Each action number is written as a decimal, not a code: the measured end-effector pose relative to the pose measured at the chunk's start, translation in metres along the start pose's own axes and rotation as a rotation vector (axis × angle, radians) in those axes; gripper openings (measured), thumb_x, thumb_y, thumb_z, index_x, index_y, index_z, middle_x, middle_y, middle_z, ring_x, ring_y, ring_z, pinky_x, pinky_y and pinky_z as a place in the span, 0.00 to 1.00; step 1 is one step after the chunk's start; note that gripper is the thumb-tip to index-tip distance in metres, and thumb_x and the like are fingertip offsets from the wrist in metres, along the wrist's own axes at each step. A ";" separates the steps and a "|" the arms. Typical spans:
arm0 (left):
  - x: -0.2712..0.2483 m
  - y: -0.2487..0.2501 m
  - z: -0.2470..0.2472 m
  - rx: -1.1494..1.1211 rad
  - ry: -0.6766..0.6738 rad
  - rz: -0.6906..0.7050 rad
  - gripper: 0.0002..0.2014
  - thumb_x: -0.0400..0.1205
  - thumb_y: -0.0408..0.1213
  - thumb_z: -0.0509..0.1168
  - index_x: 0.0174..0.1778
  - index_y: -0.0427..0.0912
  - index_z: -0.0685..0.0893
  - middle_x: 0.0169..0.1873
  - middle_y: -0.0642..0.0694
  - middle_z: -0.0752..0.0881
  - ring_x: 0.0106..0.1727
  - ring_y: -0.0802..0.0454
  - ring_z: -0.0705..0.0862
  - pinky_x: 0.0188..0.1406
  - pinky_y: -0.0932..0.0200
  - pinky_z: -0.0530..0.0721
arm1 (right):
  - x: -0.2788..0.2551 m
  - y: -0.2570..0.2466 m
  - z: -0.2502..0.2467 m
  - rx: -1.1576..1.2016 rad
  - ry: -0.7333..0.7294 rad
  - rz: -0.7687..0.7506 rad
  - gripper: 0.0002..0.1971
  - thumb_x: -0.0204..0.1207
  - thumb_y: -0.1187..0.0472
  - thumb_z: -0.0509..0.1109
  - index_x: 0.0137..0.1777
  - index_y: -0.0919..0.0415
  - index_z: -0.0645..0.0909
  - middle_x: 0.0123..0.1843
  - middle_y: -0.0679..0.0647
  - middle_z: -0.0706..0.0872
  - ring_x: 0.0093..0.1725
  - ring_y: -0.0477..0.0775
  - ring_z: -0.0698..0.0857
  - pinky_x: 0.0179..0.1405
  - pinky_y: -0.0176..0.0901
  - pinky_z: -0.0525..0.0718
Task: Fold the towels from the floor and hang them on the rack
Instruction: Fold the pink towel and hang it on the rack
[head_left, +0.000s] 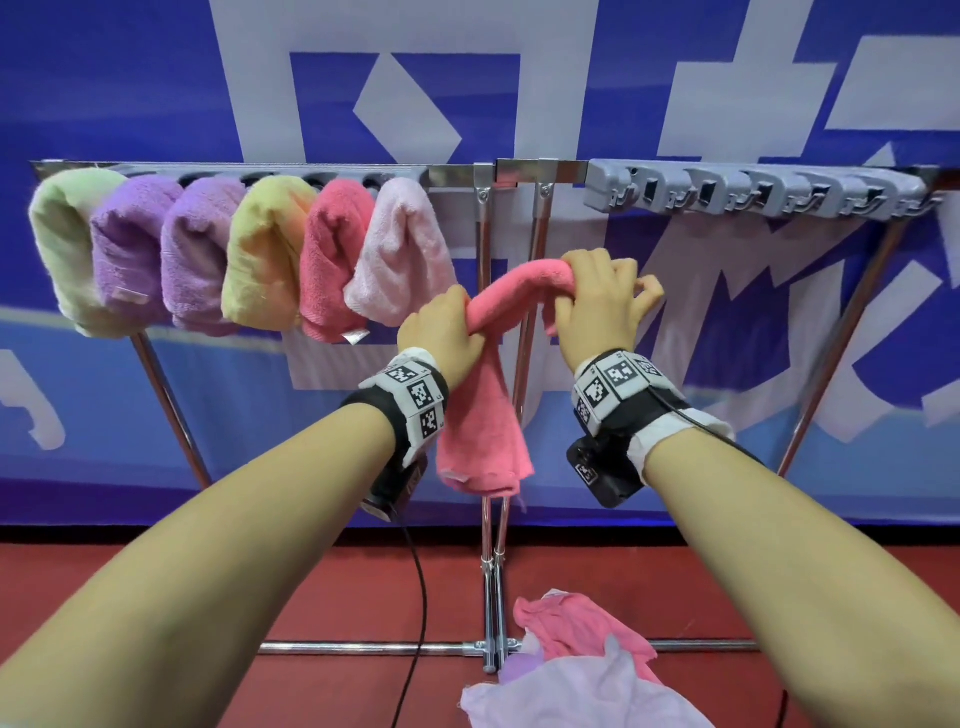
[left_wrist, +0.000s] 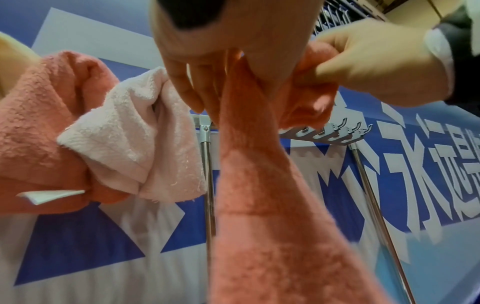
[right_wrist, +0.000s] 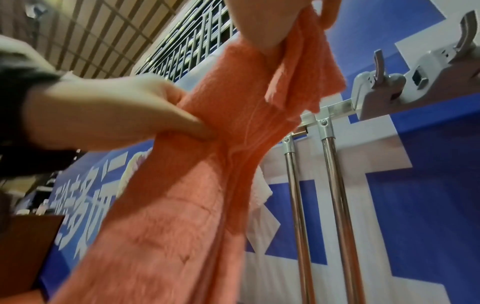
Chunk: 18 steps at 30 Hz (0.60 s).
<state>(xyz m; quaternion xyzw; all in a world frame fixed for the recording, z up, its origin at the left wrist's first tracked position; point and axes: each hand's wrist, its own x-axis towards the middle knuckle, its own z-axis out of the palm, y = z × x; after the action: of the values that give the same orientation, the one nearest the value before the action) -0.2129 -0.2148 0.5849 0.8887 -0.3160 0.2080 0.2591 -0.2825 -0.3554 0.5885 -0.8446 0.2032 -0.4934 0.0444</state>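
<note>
Blue banner behind rack (head_left: 457, 171); both hands, left (head_left: 441, 332) and right (head_left: 597, 301), grip pink towel (head_left: 483, 415) mid-air below hooks (head_left: 753, 195): keep fold tight, lift onto first free hook.

Floor towels (head_left: 582, 670) cut off by bottom edge, left hand's fingertips (head_left: 470, 312) hidden in pink towel (head_left: 483, 415), perhaps curled.
</note>
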 end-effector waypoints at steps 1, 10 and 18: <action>0.005 0.003 -0.001 0.000 0.007 0.005 0.12 0.78 0.43 0.64 0.52 0.39 0.75 0.51 0.39 0.84 0.52 0.36 0.82 0.42 0.53 0.70 | -0.001 0.002 0.001 -0.045 -0.054 0.032 0.16 0.71 0.65 0.61 0.59 0.56 0.77 0.59 0.53 0.78 0.61 0.60 0.72 0.61 0.52 0.54; 0.042 0.036 -0.008 0.348 0.010 0.249 0.13 0.79 0.28 0.56 0.59 0.35 0.76 0.58 0.37 0.80 0.56 0.36 0.80 0.54 0.48 0.70 | -0.007 0.006 0.018 -0.042 -0.287 -0.048 0.23 0.72 0.50 0.63 0.67 0.54 0.72 0.62 0.51 0.76 0.63 0.58 0.70 0.62 0.53 0.54; 0.058 0.047 0.004 0.438 0.148 0.614 0.08 0.59 0.29 0.69 0.31 0.38 0.79 0.24 0.42 0.80 0.19 0.43 0.79 0.25 0.62 0.74 | 0.020 0.020 0.024 0.020 -0.185 -0.088 0.16 0.72 0.60 0.57 0.56 0.57 0.79 0.51 0.55 0.83 0.52 0.59 0.80 0.48 0.46 0.61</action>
<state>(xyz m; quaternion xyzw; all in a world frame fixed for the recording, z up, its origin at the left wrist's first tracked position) -0.2022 -0.2750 0.6285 0.7696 -0.4960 0.4020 0.0109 -0.2598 -0.3844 0.5874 -0.8943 0.1559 -0.4165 0.0497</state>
